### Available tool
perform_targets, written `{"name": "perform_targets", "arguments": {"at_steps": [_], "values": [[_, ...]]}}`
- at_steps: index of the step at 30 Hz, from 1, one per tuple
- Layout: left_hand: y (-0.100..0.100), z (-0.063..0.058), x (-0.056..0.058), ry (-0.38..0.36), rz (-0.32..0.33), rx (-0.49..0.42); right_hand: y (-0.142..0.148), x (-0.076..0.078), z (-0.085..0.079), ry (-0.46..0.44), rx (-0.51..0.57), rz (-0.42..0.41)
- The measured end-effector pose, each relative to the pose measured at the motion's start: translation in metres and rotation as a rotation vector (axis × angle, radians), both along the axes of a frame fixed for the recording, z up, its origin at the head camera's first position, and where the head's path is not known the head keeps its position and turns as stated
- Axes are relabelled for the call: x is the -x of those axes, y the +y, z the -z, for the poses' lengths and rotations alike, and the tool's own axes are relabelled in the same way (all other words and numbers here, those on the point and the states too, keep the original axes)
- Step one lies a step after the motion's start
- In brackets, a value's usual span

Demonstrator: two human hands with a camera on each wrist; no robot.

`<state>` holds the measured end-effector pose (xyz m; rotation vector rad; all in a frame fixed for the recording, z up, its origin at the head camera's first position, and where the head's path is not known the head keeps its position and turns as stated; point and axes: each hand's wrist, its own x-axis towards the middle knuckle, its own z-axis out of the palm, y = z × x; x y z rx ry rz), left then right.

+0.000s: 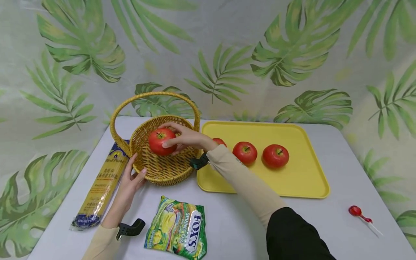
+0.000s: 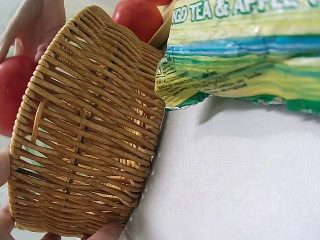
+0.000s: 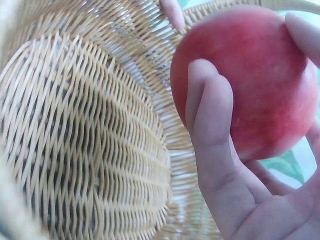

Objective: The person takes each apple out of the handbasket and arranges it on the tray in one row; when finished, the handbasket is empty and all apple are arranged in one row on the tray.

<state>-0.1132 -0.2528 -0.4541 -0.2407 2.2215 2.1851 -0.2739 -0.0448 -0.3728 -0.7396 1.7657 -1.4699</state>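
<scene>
My right hand (image 1: 186,138) holds a red apple (image 1: 160,142) over the wicker basket (image 1: 169,177), with fingers and thumb spread around its sides. The right wrist view shows the apple (image 3: 250,85) above the basket's woven floor (image 3: 85,135), close to the far wall. At the basket's near left side, my left hand (image 1: 130,184) grips the rim. In the left wrist view, the outer basket wall (image 2: 90,130) fills the left half, and parts of the left hand show along its lower edge. The basket's arched handle (image 1: 156,94) stands up over it.
A yellow tray (image 1: 299,180) beside the basket bears three apples, one (image 1: 219,141) partly behind my right arm. A spaghetti pack (image 1: 100,184) lies left, a green Fox's candy bag (image 1: 178,227) in front, and a red lollipop (image 1: 355,211) far right. Leaf-patterned cloth (image 1: 227,65) hangs behind.
</scene>
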Motion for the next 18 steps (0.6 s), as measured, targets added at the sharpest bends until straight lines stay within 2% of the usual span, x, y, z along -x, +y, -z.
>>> {"name": "perform_targets", "arguments": {"at_steps": [4, 9, 18], "values": [[0.001, -0.001, 0.000, -0.004, -0.005, 0.002, 0.020, -0.001, -0.005, 0.043, -0.031, -0.040], [0.002, -0.003, -0.001, 0.001, -0.002, -0.006, 0.049, -0.001, -0.007, 0.051, -0.058, -0.052], [0.002, -0.006, -0.002, 0.002, 0.006, -0.008, 0.111, 0.002, -0.008, 0.096, -0.089, 0.011]]}}
